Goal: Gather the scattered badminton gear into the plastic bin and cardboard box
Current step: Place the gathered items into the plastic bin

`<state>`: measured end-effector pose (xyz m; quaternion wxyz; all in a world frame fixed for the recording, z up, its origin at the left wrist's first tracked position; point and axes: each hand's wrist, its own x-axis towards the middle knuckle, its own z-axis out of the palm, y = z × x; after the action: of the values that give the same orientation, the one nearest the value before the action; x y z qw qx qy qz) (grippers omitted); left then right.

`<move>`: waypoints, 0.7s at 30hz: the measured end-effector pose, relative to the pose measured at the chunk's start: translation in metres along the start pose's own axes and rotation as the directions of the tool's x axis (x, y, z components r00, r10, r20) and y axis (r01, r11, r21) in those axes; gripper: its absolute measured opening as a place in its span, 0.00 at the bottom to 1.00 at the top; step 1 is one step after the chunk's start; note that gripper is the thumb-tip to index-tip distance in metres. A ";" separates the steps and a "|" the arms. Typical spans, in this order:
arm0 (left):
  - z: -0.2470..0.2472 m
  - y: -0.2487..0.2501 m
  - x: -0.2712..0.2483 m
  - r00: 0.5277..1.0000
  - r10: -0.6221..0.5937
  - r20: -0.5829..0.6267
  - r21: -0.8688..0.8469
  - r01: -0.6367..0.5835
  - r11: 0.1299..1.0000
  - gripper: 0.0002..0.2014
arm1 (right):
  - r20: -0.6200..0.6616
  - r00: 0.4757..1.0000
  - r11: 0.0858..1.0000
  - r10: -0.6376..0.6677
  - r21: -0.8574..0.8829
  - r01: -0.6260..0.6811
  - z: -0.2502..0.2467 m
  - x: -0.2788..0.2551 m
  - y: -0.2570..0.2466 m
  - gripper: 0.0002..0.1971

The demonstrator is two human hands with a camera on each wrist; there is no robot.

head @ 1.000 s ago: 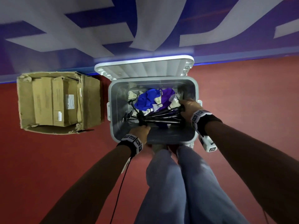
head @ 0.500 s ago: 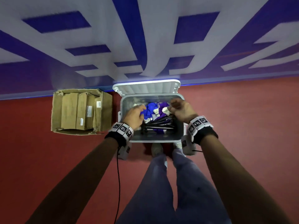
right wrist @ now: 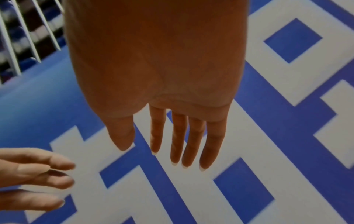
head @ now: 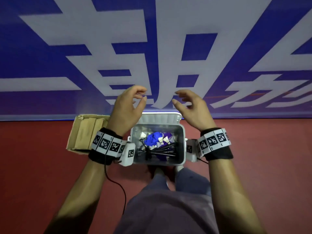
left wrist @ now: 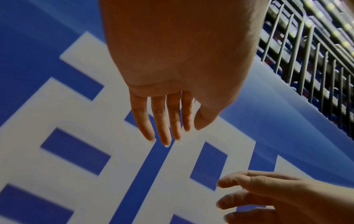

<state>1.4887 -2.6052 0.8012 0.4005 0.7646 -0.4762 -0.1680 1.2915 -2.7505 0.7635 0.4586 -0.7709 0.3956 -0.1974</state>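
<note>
The grey plastic bin (head: 183, 141) stands on the red floor by my feet, its lid (head: 160, 118) tipped back. Inside lie dark rackets (head: 162, 148), white shuttlecocks (head: 166, 139) and blue and purple cloth (head: 154, 138). The cardboard box (head: 84, 132) sits to its left, partly behind my left wrist. Both hands are raised well above the bin, palms facing each other, holding nothing. My left hand (head: 130, 105) (left wrist: 168, 121) and right hand (head: 189, 107) (right wrist: 172, 139) have relaxed, loosely spread fingers.
A blue wall banner with big white characters (head: 160, 56) rises right behind the bin and box. Red floor (head: 253, 166) stretches to both sides. A metal railing (left wrist: 306, 53) shows above the banner. My legs (head: 168, 208) stand just before the bin.
Both hands came out of the bin and rose high above it, empty. The rackets they were touching stay in the bin. My head has lifted, so bin and box look smaller.
</note>
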 end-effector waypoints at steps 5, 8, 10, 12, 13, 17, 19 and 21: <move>-0.042 0.032 -0.030 0.990 0.018 -0.139 0.052 -0.011 0.999 0.12 | 0.098 0.986 0.991 -0.133 -0.009 0.134 -0.009 -0.005 -0.044 0.16; -0.058 0.048 -0.049 0.972 0.020 -0.233 0.097 0.003 0.995 0.10 | 0.193 0.957 0.975 -0.217 -0.016 0.224 -0.012 -0.001 -0.069 0.16; -0.065 0.057 -0.064 0.956 0.014 -0.293 0.119 0.022 0.993 0.10 | 0.228 0.936 0.962 -0.270 0.013 0.274 -0.012 0.001 -0.086 0.16; -0.069 0.067 -0.080 0.937 -0.021 -0.347 0.139 0.074 0.988 0.10 | 0.247 0.914 0.947 -0.322 0.064 0.316 -0.010 0.000 -0.099 0.15; -0.072 0.070 -0.089 0.924 -0.047 -0.380 0.142 0.108 0.984 0.11 | 0.261 0.899 0.936 -0.351 0.092 0.339 -0.007 -0.002 -0.105 0.14; -0.081 0.079 -0.136 0.855 -0.156 -0.495 0.159 0.266 0.951 0.12 | 0.362 0.835 0.909 -0.413 0.216 0.356 0.020 -0.016 -0.124 0.11; -0.086 0.083 -0.170 0.812 -0.189 -0.552 0.176 0.336 0.925 0.13 | 0.429 0.783 0.892 -0.450 0.247 0.378 0.040 -0.029 -0.132 0.12; -0.092 0.088 -0.210 0.753 -0.230 -0.617 0.167 0.411 0.896 0.12 | 0.493 0.725 0.877 -0.480 0.277 0.392 0.061 -0.046 -0.144 0.12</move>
<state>1.3921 -2.4027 0.9000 0.3738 0.8999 -0.2100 0.0798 1.3657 -2.6422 0.8596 0.5505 -0.8279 0.0380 -0.1007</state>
